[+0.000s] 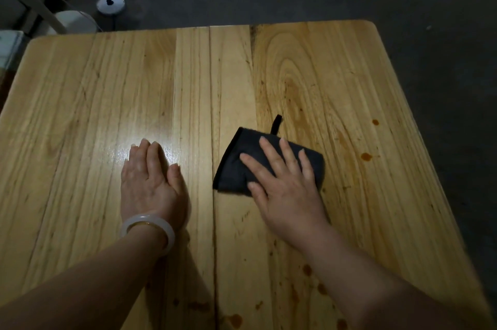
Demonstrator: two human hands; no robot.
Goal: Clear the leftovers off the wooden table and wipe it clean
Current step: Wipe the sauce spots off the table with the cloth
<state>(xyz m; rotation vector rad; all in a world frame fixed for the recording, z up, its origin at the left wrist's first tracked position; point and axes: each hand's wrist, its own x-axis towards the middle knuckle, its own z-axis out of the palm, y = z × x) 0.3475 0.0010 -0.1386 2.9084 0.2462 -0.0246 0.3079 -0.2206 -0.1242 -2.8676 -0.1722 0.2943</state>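
A pale wooden table (336, 74) fills the view. A folded black cloth (236, 162) with a small loop lies on it right of the middle seam. My right hand (282, 181) presses flat on the cloth with fingers spread and straight. Left of the seam, my left hand (150, 173) rests flat on the bare wood, a white bangle on its wrist. Brown sauce spots (365, 156) dot the right side, and more brown spots (236, 320) sit near the front edge.
Beyond the table's far edge is a dark floor. A round white lid-like object (110, 4) and a white container (75, 21) stand at the far left, beside pale furniture legs (35, 4).
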